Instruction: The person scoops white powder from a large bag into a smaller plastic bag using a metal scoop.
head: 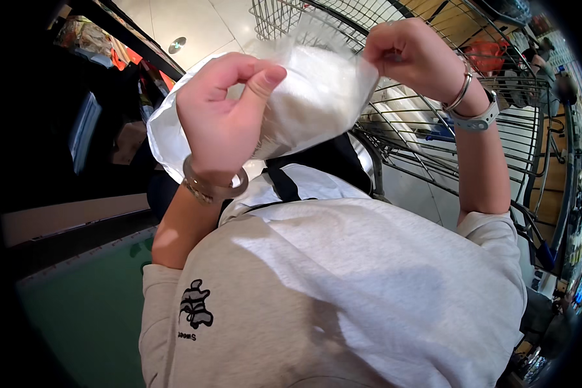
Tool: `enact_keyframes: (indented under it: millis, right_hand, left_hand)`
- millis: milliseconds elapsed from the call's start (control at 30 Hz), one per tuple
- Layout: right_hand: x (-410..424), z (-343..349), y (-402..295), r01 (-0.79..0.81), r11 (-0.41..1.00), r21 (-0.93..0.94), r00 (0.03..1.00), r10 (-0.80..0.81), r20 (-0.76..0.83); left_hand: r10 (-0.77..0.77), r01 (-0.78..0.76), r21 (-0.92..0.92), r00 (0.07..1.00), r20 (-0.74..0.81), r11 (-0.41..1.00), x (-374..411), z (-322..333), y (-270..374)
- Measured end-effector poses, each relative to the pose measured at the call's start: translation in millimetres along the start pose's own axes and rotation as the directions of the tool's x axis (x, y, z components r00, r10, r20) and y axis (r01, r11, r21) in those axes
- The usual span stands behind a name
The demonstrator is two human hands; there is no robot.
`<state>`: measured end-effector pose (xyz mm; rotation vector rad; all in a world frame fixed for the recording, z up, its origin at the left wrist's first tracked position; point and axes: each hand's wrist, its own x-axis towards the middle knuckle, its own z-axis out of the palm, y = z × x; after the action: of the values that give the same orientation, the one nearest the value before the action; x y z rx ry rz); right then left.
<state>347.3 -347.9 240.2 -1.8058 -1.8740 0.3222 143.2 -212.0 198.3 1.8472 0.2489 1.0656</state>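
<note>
A thin, translucent plastic bag (315,102) hangs stretched between my two hands, with something whitish inside or behind it. My left hand (223,111), with a bangle at the wrist, pinches its near left edge between thumb and fingers. Its opposite upper corner is gripped by the curled fingers of my right hand (407,53), which wears a metal bracelet and a pale watch strap. Crumpled white material (167,131) shows behind my left wrist; I cannot tell whether it belongs to the same bag.
A metal wire shopping cart (417,111) stands ahead and to the right, with pale items and a red bag (487,53) in or behind it. Dark shelving with packaged goods (89,41) is at the upper left. A green surface (87,300) lies at the lower left.
</note>
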Motion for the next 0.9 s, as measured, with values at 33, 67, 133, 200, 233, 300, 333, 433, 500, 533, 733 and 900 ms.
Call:
enact_keyframes:
  millis: [33, 67, 133, 200, 233, 300, 333, 433, 500, 533, 733, 900]
  right_hand:
    - [0, 0, 0, -0.008, 0.999, 0.049, 1.0, 0.007, 0.021]
    - [0, -1, 0, -0.016, 0.995, 0.098, 0.999, 0.012, 0.042]
    - [0, -1, -2, -0.065, 0.993, 0.098, 0.997, 0.062, 0.034]
    - [1, 0, -2, -0.047, 0.989, 0.142, 0.998, 0.042, 0.038]
    - [0, -1, 1, -0.038, 0.986, 0.165, 0.999, 0.032, 0.036]
    - [5, -7, 1, -0.072, 0.976, 0.205, 0.994, 0.054, 0.095]
    - [8, -15, -4, -0.07, 0.979, 0.194, 0.992, 0.048, 0.116]
    - [8, -25, -9, -0.034, 0.983, 0.182, 0.992, 0.011, 0.126]
    - [5, -27, -11, -0.081, 0.984, 0.161, 0.988, 0.058, 0.142]
    - [4, -28, -11, -0.082, 0.984, 0.159, 0.989, 0.06, 0.138]
    - [-5, -3, 2, 0.035, 0.993, 0.112, 0.996, -0.044, 0.079]
    - [-9, 5, 8, -0.034, 0.975, 0.221, 0.998, 0.019, 0.067]
  left_hand:
    - [0.006, -0.006, 0.008, 1.0, -0.003, 1.0, -2, -1, 0]
    - [0.012, -0.012, 0.016, 1.0, -0.006, 1.0, -3, -2, 1]
    - [-0.014, 0.014, -0.005, 1.0, -0.009, 1.0, -4, -3, 2]
    - [-0.048, 0.048, -0.036, 0.999, -0.008, 0.998, -4, -4, 4]
    - [-0.069, 0.068, -0.057, 0.998, -0.005, 0.996, -4, -5, 5]
    - [-0.08, 0.08, -0.082, 0.997, 0.0, 0.993, -3, -11, 6]
    - [-0.071, 0.072, -0.099, 0.997, 0.008, 0.992, -2, -12, 5]
    - [-0.067, 0.069, -0.117, 0.998, 0.016, 0.991, 0, -11, 9]
    - [-0.083, 0.084, -0.133, 0.996, 0.013, 0.988, -1, -9, 10]
    - [-0.078, 0.08, -0.123, 0.997, 0.018, 0.989, -2, -7, 12]
    - [-0.099, 0.107, -0.104, 0.992, 0.078, 0.989, -5, -4, 12]
    - [-0.1, 0.105, -0.039, 0.988, 0.118, 0.994, -13, -2, 18]
